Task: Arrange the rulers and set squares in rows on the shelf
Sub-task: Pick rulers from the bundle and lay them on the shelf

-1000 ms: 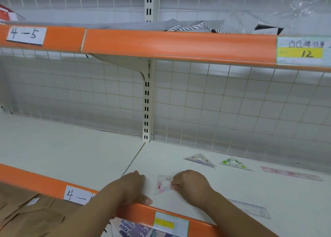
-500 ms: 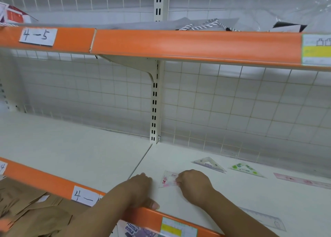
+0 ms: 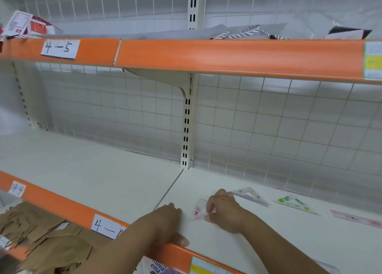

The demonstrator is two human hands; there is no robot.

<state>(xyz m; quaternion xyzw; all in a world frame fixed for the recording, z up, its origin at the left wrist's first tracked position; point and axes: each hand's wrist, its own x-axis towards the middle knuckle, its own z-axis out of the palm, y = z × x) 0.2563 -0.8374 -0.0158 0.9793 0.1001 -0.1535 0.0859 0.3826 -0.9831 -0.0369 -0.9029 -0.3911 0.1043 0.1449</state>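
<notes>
Edged back toward the clear triangular plastic set square (image 3: 251, 196), the right hand (image 3: 224, 212), lower centre, pinches the pink-printed transparent set square (image 3: 198, 211) flat on the white shelf (image 3: 103, 180), probably aligning a row; the left hand (image 3: 165, 222), fingers loose and empty, braces nearby.

- Cream shelf (image 3: 93, 180), orange edge strip (image 3: 62, 203) along its front.
- White wire grid (image 3: 289, 129) backing, pale wall (image 3: 144, 25) behind.
- Slotted upright (image 3: 186, 129) with bracket (image 3: 165, 77) carrying upper shelf (image 3: 227, 56).
</notes>
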